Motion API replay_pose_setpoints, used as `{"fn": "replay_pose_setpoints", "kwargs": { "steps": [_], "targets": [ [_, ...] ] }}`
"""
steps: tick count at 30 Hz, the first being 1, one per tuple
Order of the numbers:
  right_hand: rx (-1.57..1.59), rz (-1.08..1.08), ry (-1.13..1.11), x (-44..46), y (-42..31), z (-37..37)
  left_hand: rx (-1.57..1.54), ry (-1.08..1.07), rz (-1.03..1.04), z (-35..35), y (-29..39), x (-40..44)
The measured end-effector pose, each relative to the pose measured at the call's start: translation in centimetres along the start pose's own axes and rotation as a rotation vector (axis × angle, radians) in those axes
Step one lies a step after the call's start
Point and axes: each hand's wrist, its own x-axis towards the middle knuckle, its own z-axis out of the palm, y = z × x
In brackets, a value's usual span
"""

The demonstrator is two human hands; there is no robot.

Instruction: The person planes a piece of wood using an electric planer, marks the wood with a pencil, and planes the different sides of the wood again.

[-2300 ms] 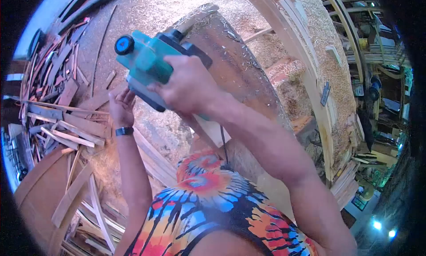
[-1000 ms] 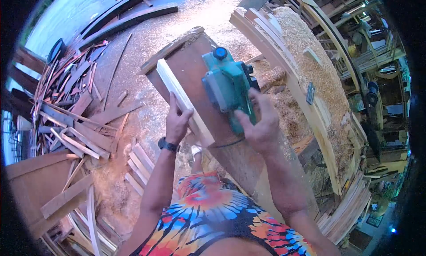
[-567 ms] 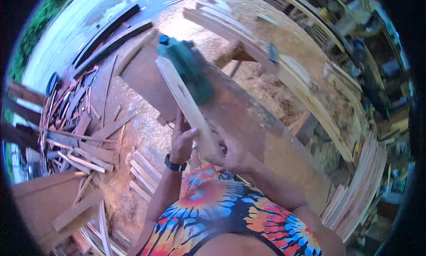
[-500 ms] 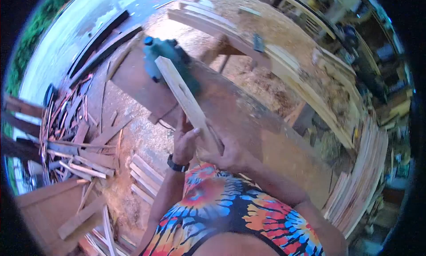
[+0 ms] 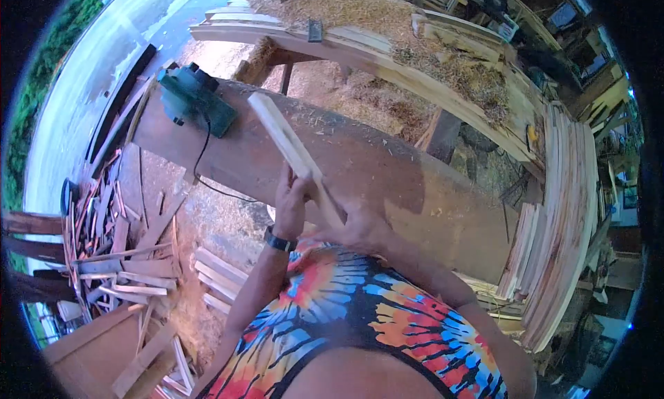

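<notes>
A pale wooden piece [image 5: 287,139] is held at a slant above the brown workbench [image 5: 387,170], its far end pointing up and left. My left hand [image 5: 292,204], with a dark wristband, grips it along the left side below its middle. At its near end, close to my shirt, the fingers of my right hand [image 5: 363,226] are wrapped round it. A green power planer [image 5: 197,98] rests on the far left part of the bench, touched by neither hand, and its black cord hangs over the bench edge.
Beyond the bench runs a long beam [image 5: 360,56] with shavings and a small dark block [image 5: 315,31] on it. Long boards are stacked [image 5: 560,226] at the right. Scrap wood [image 5: 104,219] lies on the floor at left, and short pale strips [image 5: 218,278] lie nearer me.
My right hand has let go of the planer, which now sits on the bench, and has taken the wooden piece's near end. The view has swung to the right.
</notes>
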Motion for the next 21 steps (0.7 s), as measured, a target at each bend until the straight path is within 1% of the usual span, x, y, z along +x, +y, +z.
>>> {"fn": "replay_pose_setpoints", "kwargs": {
  "steps": [2, 4, 5, 8, 11, 14, 15, 17, 18, 21],
  "targets": [
    [-0.238, -0.179, 0.209, -0.2, 1.3, 1.6, -0.153, 0.094, -0.083, 0.2, 0.4, 0.6],
    [-0.391, -0.340, 0.291, 0.3, 2.0, 1.7, -0.470, 0.234, -0.099, 2.7, 3.3, 0.6],
    [-0.469, -0.431, 0.324, 0.7, 2.0, 1.7, -0.526, 0.208, -0.139, 1.4, 3.0, 1.3],
    [-0.056, -0.093, 0.245, 1.9, 0.0, 1.4, -0.617, 0.052, -0.021, -5.0, 0.0, 3.2],
    [0.126, 0.013, -0.131, 3.9, -4.8, -0.4, -0.677, 0.162, -0.004, -7.7, 0.4, 3.3],
    [-0.195, -0.085, -0.099, 7.4, -4.4, 3.8, -0.684, 0.232, 0.070, -7.6, 4.5, 1.9],
    [-0.157, -0.128, -0.101, 9.3, -3.9, 5.2, -0.448, 0.356, 0.197, -9.4, 3.0, 3.4],
    [-0.078, -0.203, -0.094, 12.9, -3.7, 7.7, -0.018, 0.469, 0.345, -10.4, 5.6, 3.2],
    [-0.091, -0.213, -0.112, 14.6, -4.8, 8.5, 0.201, 0.515, 0.408, -11.4, 6.9, 3.4],
    [-0.140, -0.246, -0.145, 20.8, -8.7, 11.5, 0.534, 0.822, 0.324, -17.3, 7.8, 5.6]
  ]
}}
